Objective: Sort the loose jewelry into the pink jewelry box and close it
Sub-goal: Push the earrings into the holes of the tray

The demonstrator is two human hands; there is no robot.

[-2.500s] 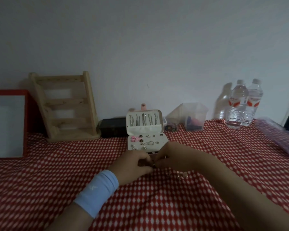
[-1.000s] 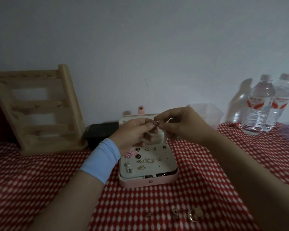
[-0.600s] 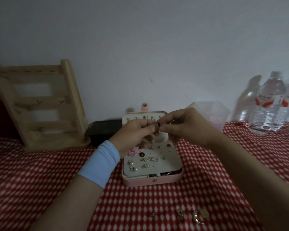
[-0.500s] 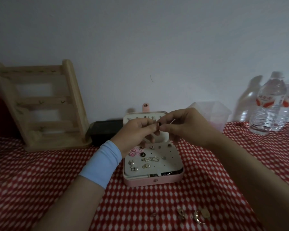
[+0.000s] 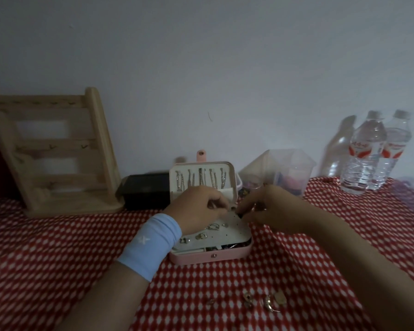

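Hands meet over the open pink jewelry box point(image 5: 210, 255), which sits at the centre of the surface point(image 5: 58, 247) on its red-and-white patterned cloth. The left hand point(image 5: 196, 212), with a light blue wristband point(image 5: 151, 244) on the wrist, hovers curled over the 10 o'clock part of the box's pale earring panel point(image 5: 234, 231), fingertips drawn together; whether it pinches anything I cannot tell. The right hand point(image 5: 270, 206) reaches in from 3 o'clock, thumb and forefinger pressed on a small dark piece point(image 5: 240, 214) right at the panel's 1 o'clock corner. Several earrings point(image 5: 213, 226) already sit on the panel. The lid point(image 5: 202, 177) stands upright at 12 o'clock, a row of hanging chains inside it. Loose jewelry point(image 5: 264, 302) lies on the cloth at 6 o'clock from the box, well apart from it. A wooden rack point(image 5: 55, 154) leans at the wall toward 10 o'clock, a black case point(image 5: 146, 187) just beside the lid. A clear plastic container point(image 5: 287, 170) and two water bottles point(image 5: 373, 154) stand toward 2 o'clock.
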